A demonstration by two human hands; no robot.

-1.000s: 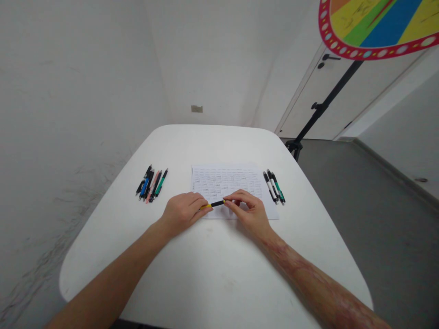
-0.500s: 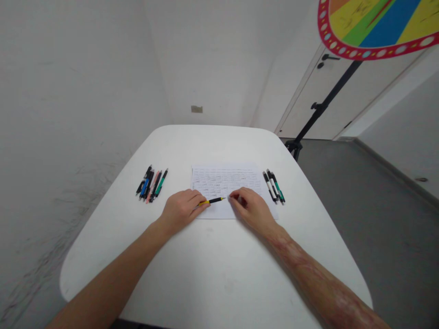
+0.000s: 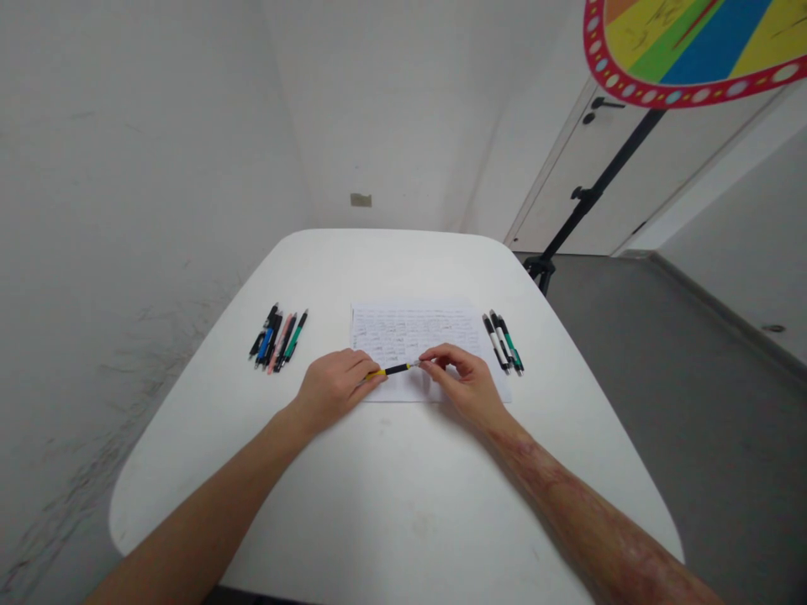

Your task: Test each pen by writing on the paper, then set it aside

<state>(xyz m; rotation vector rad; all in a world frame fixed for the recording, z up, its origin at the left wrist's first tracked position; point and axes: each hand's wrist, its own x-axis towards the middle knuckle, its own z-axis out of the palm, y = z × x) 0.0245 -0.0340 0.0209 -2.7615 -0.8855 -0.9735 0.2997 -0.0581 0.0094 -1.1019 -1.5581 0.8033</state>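
Note:
My left hand [image 3: 337, 382] is closed around the yellow rear part of a yellow-and-black pen [image 3: 397, 369], whose tip points right. Thumb and fingertips of my right hand [image 3: 463, 378] are pinched together at that tip, on a small silvery piece too tiny to make out fully. Whether this piece is joined to the pen, I cannot tell. Under both hands lies a sheet of paper [image 3: 413, 332] covered in lines of writing, its near part blank.
On the white table [image 3: 378, 487], several pens [image 3: 277, 340] in black, blue, pink and green lie left of the paper. More pens [image 3: 503, 343], white-black and green, lie at its right edge. A colourful wheel [image 3: 693, 50] on a black stand [image 3: 605, 181] rises beyond the table's right side.
My right fingertips have moved slightly left, bringing the small piece up to the pen's tip, where a gap showed before. My left hand and the pen have barely moved.

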